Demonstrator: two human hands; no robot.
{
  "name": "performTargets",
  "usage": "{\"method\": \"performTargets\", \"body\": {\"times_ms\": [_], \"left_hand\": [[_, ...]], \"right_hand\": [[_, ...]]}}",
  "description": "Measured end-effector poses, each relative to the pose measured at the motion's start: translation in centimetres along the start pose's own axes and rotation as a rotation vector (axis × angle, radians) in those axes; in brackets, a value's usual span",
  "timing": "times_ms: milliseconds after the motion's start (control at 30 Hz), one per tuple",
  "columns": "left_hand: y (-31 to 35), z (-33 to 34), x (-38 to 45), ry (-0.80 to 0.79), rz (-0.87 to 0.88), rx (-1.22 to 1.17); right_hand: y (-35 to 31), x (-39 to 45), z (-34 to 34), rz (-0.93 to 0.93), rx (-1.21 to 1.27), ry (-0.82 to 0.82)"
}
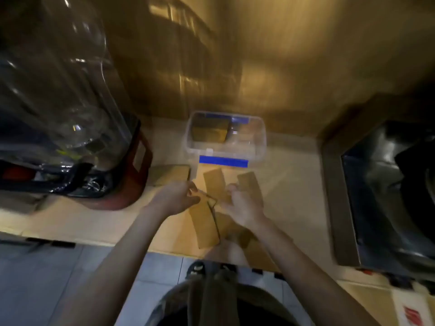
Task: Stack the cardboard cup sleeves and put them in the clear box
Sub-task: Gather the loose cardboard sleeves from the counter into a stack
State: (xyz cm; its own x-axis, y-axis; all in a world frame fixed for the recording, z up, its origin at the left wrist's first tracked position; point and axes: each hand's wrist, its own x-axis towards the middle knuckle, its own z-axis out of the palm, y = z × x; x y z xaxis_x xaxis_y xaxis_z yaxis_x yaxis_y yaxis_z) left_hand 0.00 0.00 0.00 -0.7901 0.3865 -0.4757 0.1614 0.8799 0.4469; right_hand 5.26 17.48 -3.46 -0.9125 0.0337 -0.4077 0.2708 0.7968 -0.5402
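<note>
Both our hands work just in front of the clear box (226, 137): our left hand (175, 197) pinches the top end of a flattened cup sleeve (204, 222), and our right hand (242, 203) curls loosely around another sleeve (249, 184). A third sleeve (215, 182) lies on the worktop (294, 189) between them. Light, bendable card; we judge the long edges the best hold.

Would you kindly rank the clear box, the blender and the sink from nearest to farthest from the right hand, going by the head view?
From the right hand:
1. Clear box, just beyond the hand, at the back of the counter.
2. Sink, off to the right.
3. Blender, far left, past the left hand.
</note>
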Motion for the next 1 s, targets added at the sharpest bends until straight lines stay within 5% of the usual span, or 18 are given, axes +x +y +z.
{"method": "performTargets", "body": {"times_ms": [433,700,1000], "left_hand": [[-5.5,13.4,-1.9,0.122,-0.137,-0.012],[-6.7,16.2,-2.5,0.101,-0.105,-0.002],[-7.0,16.0,-2.3,0.029,-0.102,0.044]], "right_hand": [[0.5,-2.0,11.1,0.089,-0.106,0.044],[-0.2,-2.4,13.0,0.078,-0.392,0.07],[1.4,-2.4,11.1,0.193,0.097,0.095]]}}
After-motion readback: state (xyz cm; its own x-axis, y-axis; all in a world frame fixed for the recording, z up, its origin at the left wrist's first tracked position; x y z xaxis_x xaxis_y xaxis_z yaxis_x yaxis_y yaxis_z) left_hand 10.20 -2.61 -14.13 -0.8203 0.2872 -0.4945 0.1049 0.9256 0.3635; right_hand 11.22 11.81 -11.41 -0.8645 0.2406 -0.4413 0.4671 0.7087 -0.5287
